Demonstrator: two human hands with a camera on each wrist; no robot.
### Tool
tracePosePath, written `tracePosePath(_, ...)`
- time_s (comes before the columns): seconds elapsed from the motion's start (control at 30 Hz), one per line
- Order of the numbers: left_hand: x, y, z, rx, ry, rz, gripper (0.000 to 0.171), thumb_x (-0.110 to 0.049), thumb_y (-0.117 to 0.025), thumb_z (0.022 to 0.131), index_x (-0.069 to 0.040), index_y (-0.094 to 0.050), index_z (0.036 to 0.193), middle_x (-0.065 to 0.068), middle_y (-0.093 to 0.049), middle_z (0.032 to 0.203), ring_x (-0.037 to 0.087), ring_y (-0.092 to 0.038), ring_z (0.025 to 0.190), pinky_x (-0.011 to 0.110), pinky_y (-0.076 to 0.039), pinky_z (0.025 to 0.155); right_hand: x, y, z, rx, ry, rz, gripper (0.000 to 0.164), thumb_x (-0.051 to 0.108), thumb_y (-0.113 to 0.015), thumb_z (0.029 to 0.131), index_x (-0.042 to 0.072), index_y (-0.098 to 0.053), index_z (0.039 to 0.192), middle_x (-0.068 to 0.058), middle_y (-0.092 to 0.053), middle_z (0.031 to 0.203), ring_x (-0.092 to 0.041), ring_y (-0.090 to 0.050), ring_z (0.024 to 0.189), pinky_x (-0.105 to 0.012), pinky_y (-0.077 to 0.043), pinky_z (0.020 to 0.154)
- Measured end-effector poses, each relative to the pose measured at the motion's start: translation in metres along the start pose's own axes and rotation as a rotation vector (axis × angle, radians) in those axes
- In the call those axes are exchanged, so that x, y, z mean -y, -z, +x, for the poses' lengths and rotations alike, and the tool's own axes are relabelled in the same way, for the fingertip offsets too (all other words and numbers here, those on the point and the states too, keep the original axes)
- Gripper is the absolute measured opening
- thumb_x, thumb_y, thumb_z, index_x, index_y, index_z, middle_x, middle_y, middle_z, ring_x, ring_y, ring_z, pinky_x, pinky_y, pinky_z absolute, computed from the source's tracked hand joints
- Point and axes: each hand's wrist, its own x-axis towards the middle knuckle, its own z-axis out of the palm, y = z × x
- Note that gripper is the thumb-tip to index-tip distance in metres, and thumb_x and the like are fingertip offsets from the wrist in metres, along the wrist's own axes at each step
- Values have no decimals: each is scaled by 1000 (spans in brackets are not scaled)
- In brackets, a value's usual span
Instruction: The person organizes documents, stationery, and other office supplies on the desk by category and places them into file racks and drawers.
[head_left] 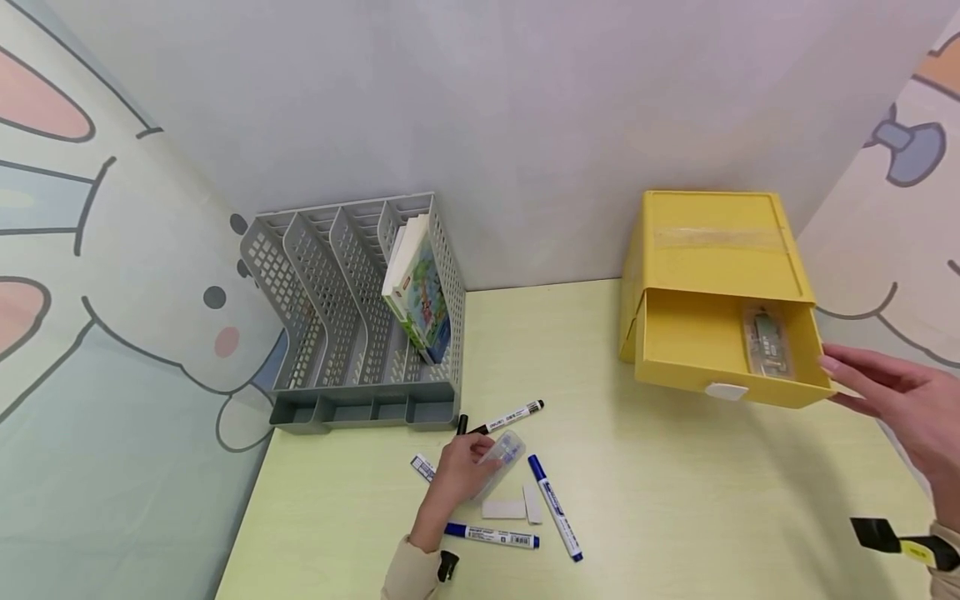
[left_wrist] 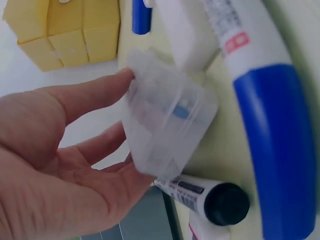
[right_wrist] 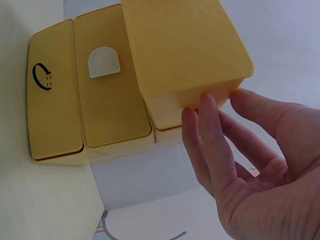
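My left hand (head_left: 460, 473) holds a small clear plastic box (head_left: 501, 463) by its edge, thumb on one side and fingers on the other. Something blue shows through the box (left_wrist: 170, 112) in the left wrist view. Over at the right, my right hand (head_left: 900, 400) touches the side of a yellow drawer (head_left: 697, 367) near its front corner, its fingers (right_wrist: 212, 137) fairly straight. The drawer is pulled out of the yellow drawer unit (head_left: 716, 250). Inside it lies a clear pack (head_left: 768, 343) with a grey-green item.
Around my left hand lie a black-capped marker (head_left: 513, 415), blue markers (head_left: 555, 508) (head_left: 495, 536) and small white blocks (head_left: 504, 509). A grey file rack (head_left: 352, 292) holding books (head_left: 420, 287) stands at the back left, with small compartments along its front. A wall rises behind the table.
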Motion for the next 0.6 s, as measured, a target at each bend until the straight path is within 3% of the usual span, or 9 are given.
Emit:
tracePosePath(0.3, 5, 16, 3, 84, 27, -87, 25, -14, -76, 93, 0, -72, 114, 7, -70, 102, 23, -69, 95, 40, -57, 83, 1, 0, 0, 4, -14, 4, 31, 15, -67, 101, 45, -66, 109, 40, -61, 97, 16, -61, 78, -13, -54, 61)
tracePosePath(0.6, 4, 18, 3, 67, 50, -242, 34, -10, -78, 91, 7, -67, 119, 12, -70, 103, 24, -69, 94, 36, -57, 81, 0, 0, 0, 5, -16, 3, 32, 14, -66, 101, 46, -65, 108, 40, -60, 96, 16, -60, 77, -13, -54, 60)
